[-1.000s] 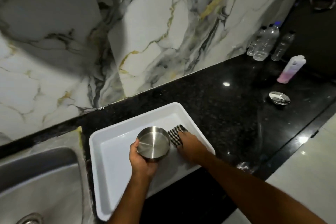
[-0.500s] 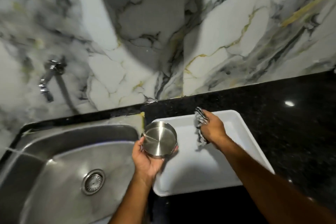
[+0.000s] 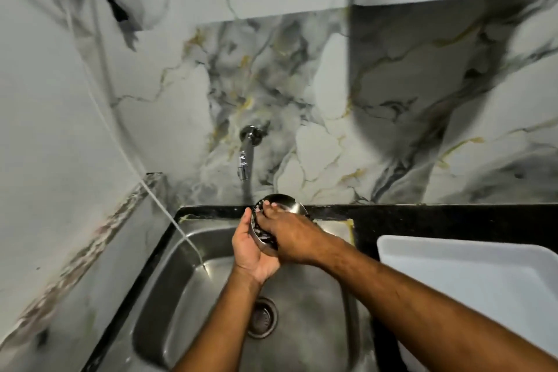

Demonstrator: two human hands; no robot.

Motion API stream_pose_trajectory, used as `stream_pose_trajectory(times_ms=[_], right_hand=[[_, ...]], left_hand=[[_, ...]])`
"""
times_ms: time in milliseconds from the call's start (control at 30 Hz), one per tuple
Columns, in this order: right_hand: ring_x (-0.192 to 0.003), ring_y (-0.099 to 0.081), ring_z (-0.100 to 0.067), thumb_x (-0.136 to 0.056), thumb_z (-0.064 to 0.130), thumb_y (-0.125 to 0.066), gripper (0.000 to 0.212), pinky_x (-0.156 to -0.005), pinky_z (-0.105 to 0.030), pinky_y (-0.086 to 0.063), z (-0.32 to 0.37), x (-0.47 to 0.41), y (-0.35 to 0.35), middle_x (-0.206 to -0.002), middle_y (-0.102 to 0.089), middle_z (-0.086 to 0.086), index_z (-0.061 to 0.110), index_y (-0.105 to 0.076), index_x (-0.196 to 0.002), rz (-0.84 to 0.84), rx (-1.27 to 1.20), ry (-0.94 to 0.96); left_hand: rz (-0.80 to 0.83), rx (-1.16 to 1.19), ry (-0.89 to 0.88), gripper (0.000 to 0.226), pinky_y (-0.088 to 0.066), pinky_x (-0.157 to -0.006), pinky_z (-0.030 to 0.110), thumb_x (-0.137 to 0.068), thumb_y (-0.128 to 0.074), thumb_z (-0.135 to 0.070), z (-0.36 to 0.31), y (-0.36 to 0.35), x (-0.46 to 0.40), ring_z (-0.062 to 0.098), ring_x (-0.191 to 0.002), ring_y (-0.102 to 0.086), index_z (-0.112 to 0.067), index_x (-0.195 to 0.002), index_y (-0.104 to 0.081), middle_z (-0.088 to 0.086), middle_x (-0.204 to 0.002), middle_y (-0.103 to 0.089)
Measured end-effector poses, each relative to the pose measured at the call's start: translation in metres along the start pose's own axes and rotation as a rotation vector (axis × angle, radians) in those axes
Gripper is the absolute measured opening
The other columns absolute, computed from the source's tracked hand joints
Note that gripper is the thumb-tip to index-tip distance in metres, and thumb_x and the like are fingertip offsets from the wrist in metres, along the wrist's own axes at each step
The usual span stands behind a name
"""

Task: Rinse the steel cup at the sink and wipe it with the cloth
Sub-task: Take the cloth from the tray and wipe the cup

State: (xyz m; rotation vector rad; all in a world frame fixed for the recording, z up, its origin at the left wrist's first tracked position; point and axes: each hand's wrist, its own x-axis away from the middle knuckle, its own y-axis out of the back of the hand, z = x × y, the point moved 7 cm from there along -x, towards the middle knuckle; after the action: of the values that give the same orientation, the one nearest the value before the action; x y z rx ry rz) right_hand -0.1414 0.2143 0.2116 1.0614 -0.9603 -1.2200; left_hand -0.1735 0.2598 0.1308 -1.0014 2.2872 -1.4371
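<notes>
The steel cup [image 3: 287, 204] is held over the far part of the steel sink [image 3: 169, 296], below the wall tap [image 3: 245, 154]. My left hand [image 3: 252, 251] cups it from the left and underneath. My right hand [image 3: 290, 235] lies across the cup's mouth, pressing the black-and-white checked cloth [image 3: 261, 231] into it; only a strip of cloth shows under the fingers. No water runs from the tap.
A white tray [image 3: 471, 281] sits on the black counter [image 3: 422, 220] to the right of the sink. The drain [image 3: 262, 317] lies below my arms. A white cord [image 3: 126, 160] hangs along the left wall into the sink. Marble wall behind.
Both hands have moved left from the tray to over the sink. My right hand, which held the cloth apart from the cup, now presses it into the cup.
</notes>
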Motion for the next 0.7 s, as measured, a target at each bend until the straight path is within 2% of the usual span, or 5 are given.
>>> stream_pose_trajectory(times_ms=[233,333,433,500,700], right_hand=[[-0.151,-0.015,-0.033,-0.094,0.044,-0.058,0.08,-0.12,-0.053,-0.016,0.023,-0.042,0.011,-0.166,-0.011,-0.01,0.021,-0.015,-0.157,0.227,0.705,-0.02],[-0.137,-0.044,-0.031,-0.098,0.037,-0.05,0.05,-0.111,-0.05,-0.031,0.03,-0.04,0.007,-0.151,-0.046,-0.013,0.015,-0.048,-0.143,0.333,0.751,-0.088],[-0.081,-0.066,-0.023,-0.086,0.015,-0.062,0.02,-0.065,-0.026,-0.047,0.043,-0.031,0.019,-0.098,-0.071,-0.004,0.016,-0.069,-0.105,0.359,0.295,-0.054],[-0.077,-0.065,-0.021,-0.08,0.004,-0.061,0.031,-0.054,-0.02,-0.044,0.042,-0.026,0.029,-0.092,-0.071,-0.003,0.02,-0.072,-0.104,0.355,-0.131,-0.071],[-0.09,-0.066,-0.041,-0.082,-0.017,-0.028,0.039,-0.089,-0.053,-0.054,0.024,-0.031,0.039,-0.104,-0.064,-0.034,-0.01,-0.063,-0.098,-0.084,-1.985,-0.427]], left_hand=[[0.044,-0.099,0.044,0.065,-0.041,-0.104,0.054,-0.079,-0.059,-0.051,-0.056,0.012,0.007,0.035,-0.12,-0.058,-0.012,-0.131,-0.06,0.019,-0.128,-0.064],[0.057,-0.209,0.002,0.066,-0.042,-0.105,0.049,-0.079,-0.06,-0.047,-0.067,0.006,0.002,0.032,-0.116,-0.057,0.0,-0.125,-0.062,0.021,-0.118,-0.068],[0.061,-0.292,-0.036,0.067,-0.055,-0.091,0.048,-0.079,-0.059,-0.047,-0.068,0.011,0.002,0.038,-0.107,-0.065,0.006,-0.12,-0.063,0.027,-0.109,-0.071],[0.049,-0.286,-0.094,0.06,-0.058,-0.082,0.047,-0.079,-0.06,-0.047,-0.068,0.014,0.004,0.035,-0.095,-0.07,0.006,-0.106,-0.071,0.024,-0.093,-0.074],[0.038,-0.235,-0.185,0.054,-0.059,-0.076,0.039,-0.085,-0.043,-0.044,-0.069,-0.013,-0.003,0.031,-0.094,-0.071,-0.005,-0.105,-0.074,0.017,-0.1,-0.075]])
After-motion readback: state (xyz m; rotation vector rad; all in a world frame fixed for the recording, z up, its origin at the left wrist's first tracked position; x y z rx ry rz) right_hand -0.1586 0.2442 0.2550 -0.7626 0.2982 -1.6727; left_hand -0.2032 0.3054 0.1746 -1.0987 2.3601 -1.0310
